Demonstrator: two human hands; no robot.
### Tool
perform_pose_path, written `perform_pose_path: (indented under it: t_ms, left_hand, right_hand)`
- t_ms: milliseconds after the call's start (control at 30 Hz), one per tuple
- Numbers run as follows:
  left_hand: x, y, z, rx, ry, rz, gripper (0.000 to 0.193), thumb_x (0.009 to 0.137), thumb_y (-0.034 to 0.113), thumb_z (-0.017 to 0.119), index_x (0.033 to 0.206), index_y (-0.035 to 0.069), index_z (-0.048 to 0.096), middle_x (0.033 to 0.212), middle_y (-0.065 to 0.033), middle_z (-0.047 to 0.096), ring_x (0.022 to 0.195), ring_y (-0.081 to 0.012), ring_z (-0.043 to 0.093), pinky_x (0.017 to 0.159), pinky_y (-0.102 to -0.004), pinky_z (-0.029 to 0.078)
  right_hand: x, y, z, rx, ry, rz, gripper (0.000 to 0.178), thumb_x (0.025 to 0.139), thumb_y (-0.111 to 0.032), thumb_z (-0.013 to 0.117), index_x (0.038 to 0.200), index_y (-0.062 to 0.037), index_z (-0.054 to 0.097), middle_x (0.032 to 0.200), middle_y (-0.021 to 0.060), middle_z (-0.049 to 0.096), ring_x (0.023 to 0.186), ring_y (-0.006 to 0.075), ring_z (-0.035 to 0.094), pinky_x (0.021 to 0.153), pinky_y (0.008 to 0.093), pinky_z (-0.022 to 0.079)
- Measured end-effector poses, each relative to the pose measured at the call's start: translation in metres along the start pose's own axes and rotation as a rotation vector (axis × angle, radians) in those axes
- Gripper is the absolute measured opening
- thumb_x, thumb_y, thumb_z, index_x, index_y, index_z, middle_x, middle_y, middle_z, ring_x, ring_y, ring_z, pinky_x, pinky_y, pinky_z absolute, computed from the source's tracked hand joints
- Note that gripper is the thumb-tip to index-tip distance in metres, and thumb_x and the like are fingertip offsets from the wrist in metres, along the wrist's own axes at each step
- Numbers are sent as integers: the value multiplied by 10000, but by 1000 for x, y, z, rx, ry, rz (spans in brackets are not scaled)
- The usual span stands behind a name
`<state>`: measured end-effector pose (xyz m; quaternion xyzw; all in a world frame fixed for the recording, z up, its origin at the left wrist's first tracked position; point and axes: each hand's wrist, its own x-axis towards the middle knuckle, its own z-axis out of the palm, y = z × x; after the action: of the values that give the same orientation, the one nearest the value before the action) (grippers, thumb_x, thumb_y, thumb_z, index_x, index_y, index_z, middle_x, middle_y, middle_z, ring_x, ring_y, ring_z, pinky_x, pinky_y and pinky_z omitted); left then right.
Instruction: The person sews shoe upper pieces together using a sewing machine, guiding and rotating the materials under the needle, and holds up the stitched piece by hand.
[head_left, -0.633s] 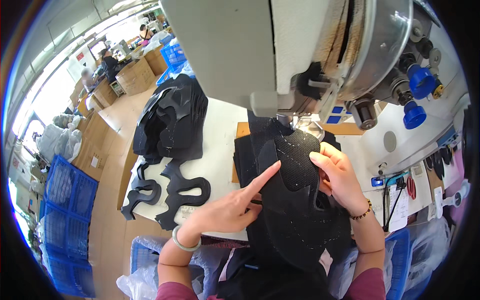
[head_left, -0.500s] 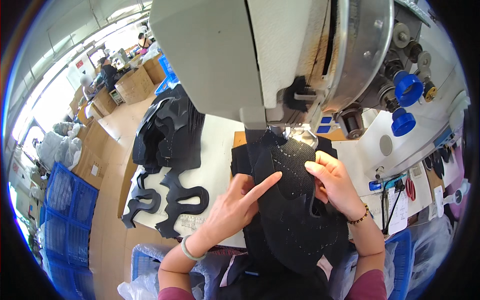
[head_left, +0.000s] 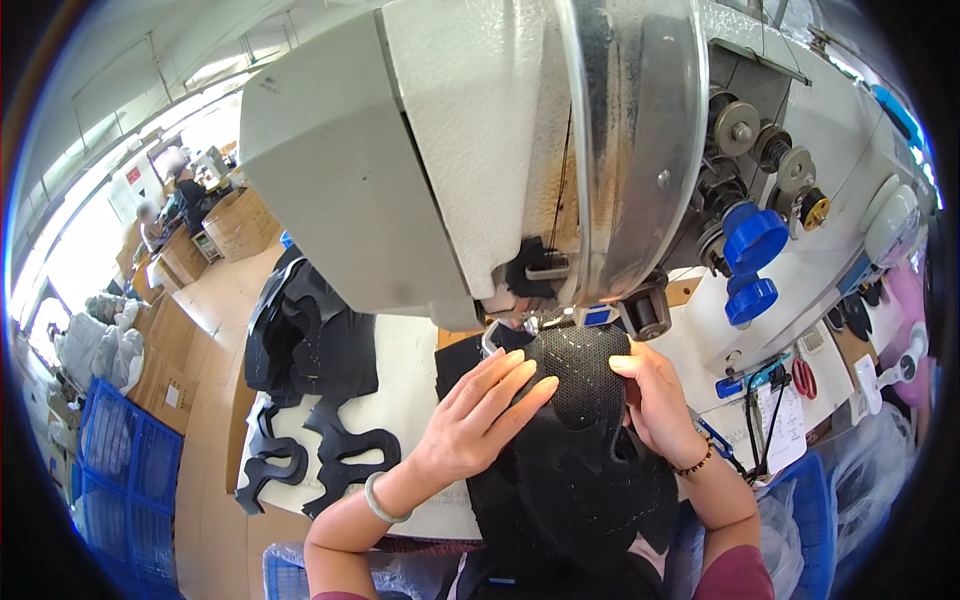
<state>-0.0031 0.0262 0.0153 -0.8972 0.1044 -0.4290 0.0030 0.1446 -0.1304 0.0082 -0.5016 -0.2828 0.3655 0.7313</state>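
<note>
A black shoe upper [head_left: 585,495] with a mesh panel [head_left: 580,380] lies below the head of a sewing machine [head_left: 450,150]. The panel's far edge reaches the presser foot area [head_left: 550,320], where the needle is hard to make out. My left hand [head_left: 465,420] rests on the panel's left side, fingers stretched out and lying flat. On the right edge my right hand [head_left: 655,405] pinches the upper, thumb on top and the other fingers mostly hidden beneath. White flecks or stitches dot the black material.
Stacked black pieces [head_left: 315,335] and curved black cutouts [head_left: 350,450] lie on the white table to the left. Red-handled scissors [head_left: 803,376] and a paper slip [head_left: 780,425] are at right. Blue crates [head_left: 125,440] stand on the floor; people work far back.
My left hand has gone from a pointing index finger to several fingers laid out on the panel. The upper sits closer under the machine head. The whole view has shifted.
</note>
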Motion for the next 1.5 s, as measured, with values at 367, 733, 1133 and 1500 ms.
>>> perform_pose_path:
  t_ms: [367, 733, 1133, 1500]
  left_hand:
    - [7, -12, 9, -72, -4, 40, 402, 656, 59, 611, 1056, 45, 656, 1065, -117, 571, 1025, -260, 567, 940, -388, 481]
    - [7, -16, 8, -45, 19, 76, 406, 638, 40, 656, 1044, 55, 665, 1037, -106, 594, 1009, -253, 575, 923, -395, 494]
    - [1, -18, 15, -81, 35, 43, 556, 547, -18, 626, 1098, 53, 643, 1078, -88, 586, 1033, -251, 567, 956, -404, 471]
    - [4, 17, -12, 49, -72, 225, 268, 733, 43, 610, 989, 25, 686, 997, -61, 636, 938, -191, 615, 868, -307, 525]
  right_hand:
    - [15, 17, -11, 193, -53, -74, 377, 902, -100, 469, 1255, -5, 378, 1031, 50, 508, 965, 112, 524, 862, 269, 438]
    - [14, 24, -18, -72, -41, -55, 140, 919, -171, 481, 1034, -92, 490, 786, -56, 437, 669, 10, 389, 578, 179, 319]
    - [9, 5, -19, -1199, 213, -934, 332, 725, 81, 559, 1019, -70, 591, 1000, 104, 565, 796, 235, 562, 711, 323, 461]
    - [19, -8, -17, -1199, -45, -1092, 283, 679, -32, 724, 940, -135, 689, 840, 41, 682, 775, 194, 646, 697, 297, 497]
